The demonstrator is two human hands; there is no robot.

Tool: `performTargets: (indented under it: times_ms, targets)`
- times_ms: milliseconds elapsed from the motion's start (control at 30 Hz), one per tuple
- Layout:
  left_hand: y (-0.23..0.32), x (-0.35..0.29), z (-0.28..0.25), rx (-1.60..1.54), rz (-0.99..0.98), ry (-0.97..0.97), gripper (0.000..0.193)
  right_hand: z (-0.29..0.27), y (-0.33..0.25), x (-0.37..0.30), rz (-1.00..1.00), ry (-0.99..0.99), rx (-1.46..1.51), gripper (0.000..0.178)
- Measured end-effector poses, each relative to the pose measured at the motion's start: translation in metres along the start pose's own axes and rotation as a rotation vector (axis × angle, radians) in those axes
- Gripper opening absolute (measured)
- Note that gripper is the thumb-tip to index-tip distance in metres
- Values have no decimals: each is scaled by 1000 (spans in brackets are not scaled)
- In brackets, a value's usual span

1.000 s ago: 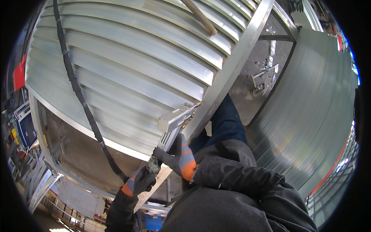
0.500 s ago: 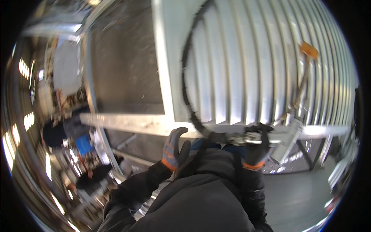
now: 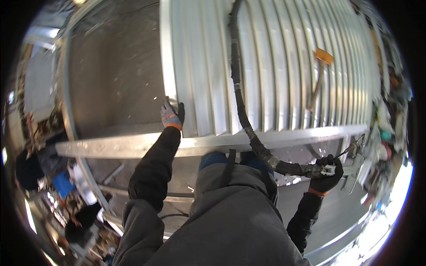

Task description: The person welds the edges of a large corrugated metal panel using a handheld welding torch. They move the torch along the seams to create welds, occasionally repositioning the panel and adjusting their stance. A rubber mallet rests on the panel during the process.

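My gloved left hand (image 3: 171,114) rests on the near end of the metal edge strip (image 3: 168,66), fingers stretched forward and thumb apart. This strip borders the ribbed metal panel (image 3: 270,66). Out to the right, my gloved right hand (image 3: 326,175) is closed around the handle of a welding torch (image 3: 348,150), whose thin neck points up and to the right. A thick black taped cable (image 3: 242,111) runs from the torch across the panel to the far edge. The fingertips of the right hand are partly hidden.
An orange-headed mallet (image 3: 324,56) lies on the ribs to the right. A metal beam (image 3: 208,144) crosses in front of my body. Left of the strip is a dark framed sheet (image 3: 117,71). Beyond my right hand sits a grey metal bracket (image 3: 353,175). Clutter lines both sides.
My left hand has moved forward and left onto the strip. My right hand has swung out to the right with the torch, drawing the cable along. The view has shifted too.
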State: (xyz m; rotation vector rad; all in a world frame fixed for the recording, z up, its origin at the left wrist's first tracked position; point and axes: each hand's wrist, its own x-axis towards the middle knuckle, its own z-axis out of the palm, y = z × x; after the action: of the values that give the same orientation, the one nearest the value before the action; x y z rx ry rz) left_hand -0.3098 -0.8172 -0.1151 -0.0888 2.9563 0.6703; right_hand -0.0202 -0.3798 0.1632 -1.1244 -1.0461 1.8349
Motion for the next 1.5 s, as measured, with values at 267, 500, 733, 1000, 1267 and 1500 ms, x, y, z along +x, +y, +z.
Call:
performTargets:
  times_ms: [267,500,733,1000,1267,1500]
  targets:
    - [9,73,40,308,137,66,88,22,-2,-165,-205,119,116,21]
    - [3,74,54,132,84,36,91,61,26,-220,-290,69,156,24]
    - [-12,83,64,195,60,-51,85,86,50,-232,-285,73,211,26]
    - [-57,111,89,301,414,45,76,87,59,-233,-293,41,260,26]
    - [-20,95,56,296,310,260,75,81,71,-233,-284,97,244,27]
    - [-3,87,41,327,257,237,78,70,83,-230,-227,116,319,30]
